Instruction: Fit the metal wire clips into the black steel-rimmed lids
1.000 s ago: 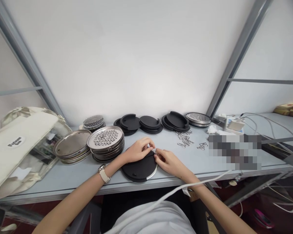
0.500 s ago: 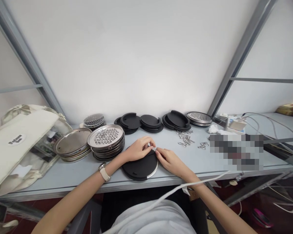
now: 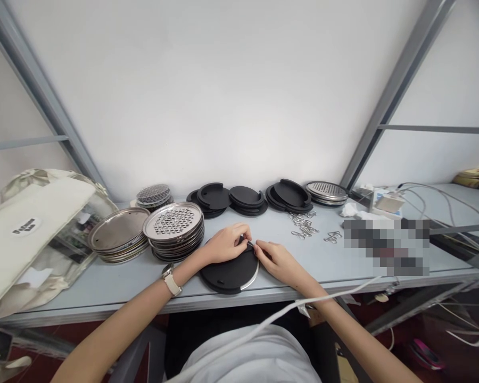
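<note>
A round black disc (image 3: 231, 272) with a silver rim showing at its right lies near the table's front edge. My left hand (image 3: 228, 243) rests over its top edge, thumb and fingers pinched together by a small part too tiny to make out. Close to its right, my right hand (image 3: 277, 260) has thumb and index finger nearly together at the same spot on the disc's upper right edge. What either pinch holds is unclear. Small metal clips (image 3: 303, 224) lie in a loose heap behind my right hand, with a smaller group (image 3: 333, 237) farther right.
Left of the disc stand stacks of metal grater discs (image 3: 173, 221) and plain metal discs (image 3: 117, 231). Black discs (image 3: 213, 197) are piled along the wall, with more graters (image 3: 326, 191) at the right. A cream bag (image 3: 35, 239) fills the far left; a white cable (image 3: 279, 320) crosses in front.
Both hands stay at the disc's upper right edge. Their fingertips have shifted slightly, and the small shiny piece between them shows less than before.
</note>
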Demonstrator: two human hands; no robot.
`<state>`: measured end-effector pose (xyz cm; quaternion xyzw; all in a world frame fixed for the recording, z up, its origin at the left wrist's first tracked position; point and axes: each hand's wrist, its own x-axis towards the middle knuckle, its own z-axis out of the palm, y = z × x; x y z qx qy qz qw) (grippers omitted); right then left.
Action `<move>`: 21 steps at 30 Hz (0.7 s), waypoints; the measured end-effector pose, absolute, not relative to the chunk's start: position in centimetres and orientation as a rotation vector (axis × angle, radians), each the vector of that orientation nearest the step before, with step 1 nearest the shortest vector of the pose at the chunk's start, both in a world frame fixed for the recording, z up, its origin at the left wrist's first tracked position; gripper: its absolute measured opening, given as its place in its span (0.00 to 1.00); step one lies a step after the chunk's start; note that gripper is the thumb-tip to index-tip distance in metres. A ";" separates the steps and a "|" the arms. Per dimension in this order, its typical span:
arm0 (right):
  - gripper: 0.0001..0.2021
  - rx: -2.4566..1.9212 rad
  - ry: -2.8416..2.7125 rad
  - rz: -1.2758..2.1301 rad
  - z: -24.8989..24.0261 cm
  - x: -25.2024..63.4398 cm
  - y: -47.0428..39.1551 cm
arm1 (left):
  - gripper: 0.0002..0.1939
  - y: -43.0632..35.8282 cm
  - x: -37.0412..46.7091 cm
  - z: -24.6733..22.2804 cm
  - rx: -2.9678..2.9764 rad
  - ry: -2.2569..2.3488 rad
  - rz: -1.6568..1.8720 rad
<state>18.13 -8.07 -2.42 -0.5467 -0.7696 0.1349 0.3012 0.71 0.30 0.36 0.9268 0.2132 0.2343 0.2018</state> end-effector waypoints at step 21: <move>0.16 -1.481 -1.996 0.372 -2.5 18.2 -8.1 | 0.09 0.0 0.4 0.8 2.639 0.550 0.575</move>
